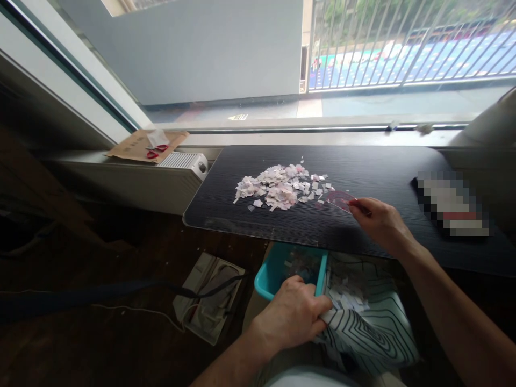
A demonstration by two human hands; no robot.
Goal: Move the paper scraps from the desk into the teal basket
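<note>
My right hand (381, 221) pinches a clear pinkish protractor (339, 200) just above the dark table. The protractor's far end is beside a loose heap of small pale paper scraps (282, 188). Below the table's front edge, my left hand (293, 312) is closed over the rim of a teal bin (264, 277) and the edge of a striped cloth bag (373, 336). Its exact grip is partly hidden behind the knuckles. More scraps lie inside the bin, and some rest in the bag's opening.
At the table's right side lies a blurred-out item (451, 207). On the sill at left, red-handled scissors (155, 153) rest on a brown envelope (131, 145) beside a white radiator (185, 161). An open box (209, 295) and a strap (193, 293) are on the floor.
</note>
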